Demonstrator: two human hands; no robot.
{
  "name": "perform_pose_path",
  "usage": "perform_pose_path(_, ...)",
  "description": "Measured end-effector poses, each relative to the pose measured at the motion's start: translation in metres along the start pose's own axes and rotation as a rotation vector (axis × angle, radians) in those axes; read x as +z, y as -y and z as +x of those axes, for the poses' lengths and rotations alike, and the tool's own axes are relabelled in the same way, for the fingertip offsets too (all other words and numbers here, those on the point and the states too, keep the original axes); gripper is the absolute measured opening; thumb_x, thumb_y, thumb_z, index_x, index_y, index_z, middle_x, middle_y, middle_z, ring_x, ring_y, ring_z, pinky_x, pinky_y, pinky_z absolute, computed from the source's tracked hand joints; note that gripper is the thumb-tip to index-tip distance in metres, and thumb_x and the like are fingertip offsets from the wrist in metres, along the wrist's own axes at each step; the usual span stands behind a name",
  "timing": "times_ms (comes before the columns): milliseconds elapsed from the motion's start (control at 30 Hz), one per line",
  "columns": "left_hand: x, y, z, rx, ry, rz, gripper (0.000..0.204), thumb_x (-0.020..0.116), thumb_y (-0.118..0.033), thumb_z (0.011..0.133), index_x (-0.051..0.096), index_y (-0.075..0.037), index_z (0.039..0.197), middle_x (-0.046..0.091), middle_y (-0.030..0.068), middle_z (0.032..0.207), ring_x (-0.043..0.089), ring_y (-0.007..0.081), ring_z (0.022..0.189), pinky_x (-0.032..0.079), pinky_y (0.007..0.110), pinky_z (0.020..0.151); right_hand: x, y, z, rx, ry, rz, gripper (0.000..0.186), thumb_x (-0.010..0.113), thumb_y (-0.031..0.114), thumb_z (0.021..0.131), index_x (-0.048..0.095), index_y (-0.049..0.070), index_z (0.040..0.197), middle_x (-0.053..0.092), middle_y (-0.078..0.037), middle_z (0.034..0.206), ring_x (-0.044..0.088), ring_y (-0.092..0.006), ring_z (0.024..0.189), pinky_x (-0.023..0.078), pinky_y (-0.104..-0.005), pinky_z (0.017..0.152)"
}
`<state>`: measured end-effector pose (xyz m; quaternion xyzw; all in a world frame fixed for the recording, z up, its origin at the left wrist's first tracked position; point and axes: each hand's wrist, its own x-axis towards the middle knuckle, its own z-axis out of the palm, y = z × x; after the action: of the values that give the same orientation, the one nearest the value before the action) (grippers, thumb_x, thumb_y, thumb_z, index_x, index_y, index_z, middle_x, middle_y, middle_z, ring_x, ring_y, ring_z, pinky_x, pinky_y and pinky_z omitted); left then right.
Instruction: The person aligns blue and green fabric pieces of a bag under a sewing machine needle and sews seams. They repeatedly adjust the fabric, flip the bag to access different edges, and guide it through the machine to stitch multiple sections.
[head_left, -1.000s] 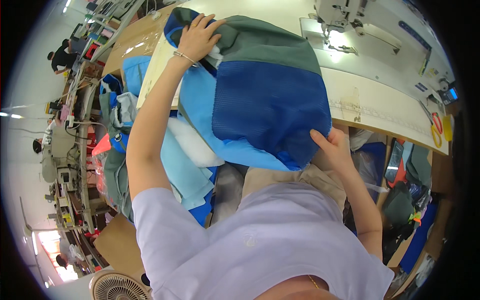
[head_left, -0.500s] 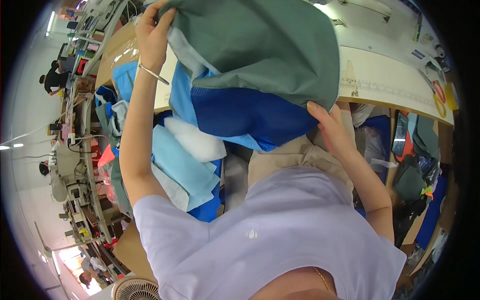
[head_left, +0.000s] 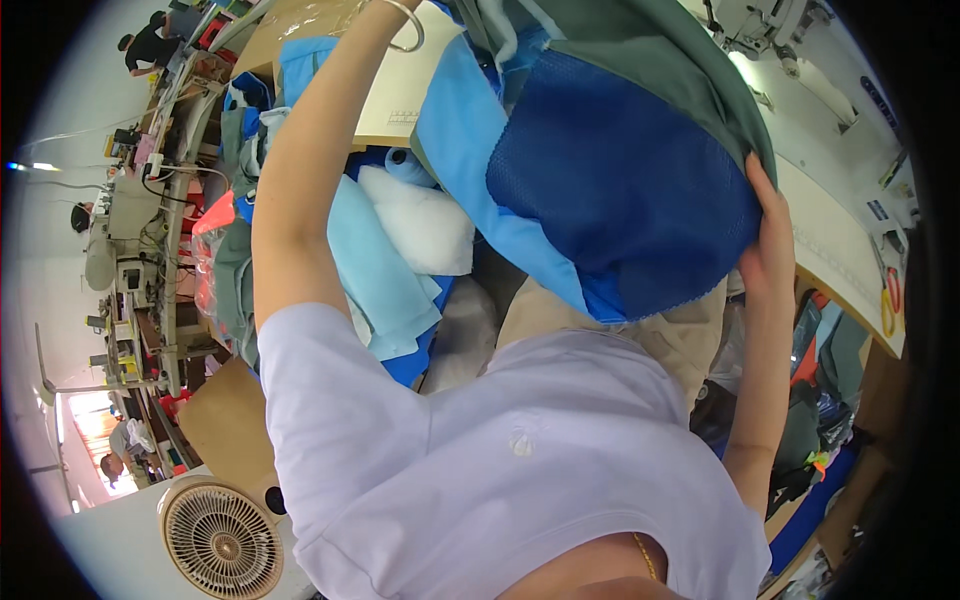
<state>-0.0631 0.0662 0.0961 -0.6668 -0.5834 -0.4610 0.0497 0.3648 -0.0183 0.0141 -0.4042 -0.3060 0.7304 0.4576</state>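
A large sewn fabric piece hangs in front of me, with a grey-green panel (head_left: 660, 45), a dark blue textured panel (head_left: 620, 180) and a light blue strip (head_left: 455, 130) along its left side. My right hand (head_left: 768, 230) is closed on the right edge of this piece, thumb lying along the green cloth. My left arm reaches up past the top of the picture; only the wrist with a bangle (head_left: 408, 30) shows, so the hand itself is out of sight. The lower edge of the dark blue panel droops over my lap.
A sewing machine (head_left: 800, 75) stands on the table at the upper right, with scissors (head_left: 890, 295) near the table edge. Pale blue cloth (head_left: 385, 270) and white padding (head_left: 425, 220) lie to the left. A fan (head_left: 222, 538) stands lower left; other people are in the background.
The fabric piece has shifted right and turned, showing more of the dark blue panel. My left hand has gone up out of the picture; my right hand has moved up and right, still gripping the edge.
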Motion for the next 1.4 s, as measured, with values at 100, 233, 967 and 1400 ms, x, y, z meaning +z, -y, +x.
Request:
perform_pose_path(100, -0.013, 0.035, 0.016, 0.179, 0.095, -0.067, 0.037, 0.063, -0.033, 0.099, 0.074, 0.002, 0.104, 0.072, 0.0058, 0.079, 0.065, 0.0167, 0.076, 0.052, 0.033, 0.076, 0.023, 0.003, 0.029, 0.103, 0.065, 0.185, 0.040, 0.068, 0.024, 0.100, 0.063, -0.005, 0.127, 0.071, -0.015, 0.116, 0.072, -0.0204, 0.101, 0.060, -0.0321, 0.086)
perform_pose_path(233, -0.034, 0.013, -0.020, 0.097, 0.008, 0.180, 0.037, 0.061, -0.032, 0.100, 0.072, 0.001, 0.113, 0.076, 0.0128, 0.093, 0.069, 0.0216, 0.083, 0.054, 0.035, 0.080, -0.003, 0.002, 0.086, 0.230, 0.325, 0.399, 0.031, 0.065, 0.023, 0.103, 0.067, -0.003, 0.119, 0.074, -0.016, 0.108, 0.074, -0.0229, 0.093, 0.064, -0.0348, 0.080)
perform_pose_path(967, -0.213, 0.010, -0.104, -0.297, -0.041, -1.685, 0.035, 0.053, -0.032, 0.104, 0.068, -0.005, 0.121, 0.071, 0.0094, 0.122, 0.064, 0.0279, 0.116, 0.047, 0.047, 0.106, 0.037, 0.016, 0.138, 0.110, 0.123, -0.132, 0.027, 0.058, 0.024, 0.105, 0.062, -0.001, 0.115, 0.071, -0.016, 0.102, 0.071, -0.0246, 0.084, 0.063, -0.0400, 0.082)
perform_pose_path(1400, -0.207, 0.019, -0.026, -0.145, -0.250, -1.243, 0.031, 0.053, -0.022, 0.102, 0.071, -0.001, 0.115, 0.073, 0.0141, 0.115, 0.069, 0.0258, 0.105, 0.055, 0.040, 0.092, 0.090, 0.046, 0.075, -0.999, 0.349, -1.249, 0.037, 0.078, 0.039, 0.086, 0.078, 0.009, 0.107, 0.077, -0.009, 0.095, 0.072, -0.0226, 0.084, 0.055, -0.0329, 0.081)
